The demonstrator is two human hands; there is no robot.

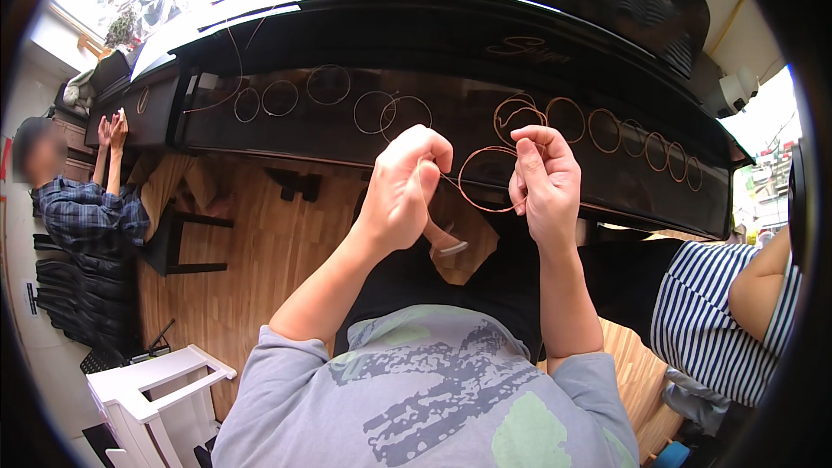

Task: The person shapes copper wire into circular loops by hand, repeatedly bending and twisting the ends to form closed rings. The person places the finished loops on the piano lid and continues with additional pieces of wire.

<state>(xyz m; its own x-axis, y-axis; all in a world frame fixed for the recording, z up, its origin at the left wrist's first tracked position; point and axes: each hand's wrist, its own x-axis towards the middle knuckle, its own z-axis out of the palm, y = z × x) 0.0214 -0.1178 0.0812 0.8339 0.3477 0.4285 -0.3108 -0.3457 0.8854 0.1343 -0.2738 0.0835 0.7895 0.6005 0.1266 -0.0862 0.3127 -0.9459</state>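
Observation:
My left hand [403, 186] is closed, its thumb and fingers pinching one end of a thin copper-coloured wire. The wire runs across to a round copper-coloured wire coil [461, 182], which hangs beside my right hand [548, 180]. The thumb and fingertips of that hand close on the coil's right side. Both hands are raised over my lap, in front of a glossy black piano [286, 140]. Behind them, several copper-coloured wire coils [589, 131] lie in a row on the piano's right part. Several thinner, greyish wire coils [308, 85] lie farther left.
A loose wire [240, 61] trails down over the piano's left end. On the left, a person in a checked shirt [87, 212] sits with raised hands. Close on my right is a person in a striped top [706, 312]. A white wooden stand [165, 381] occupies the lower left.

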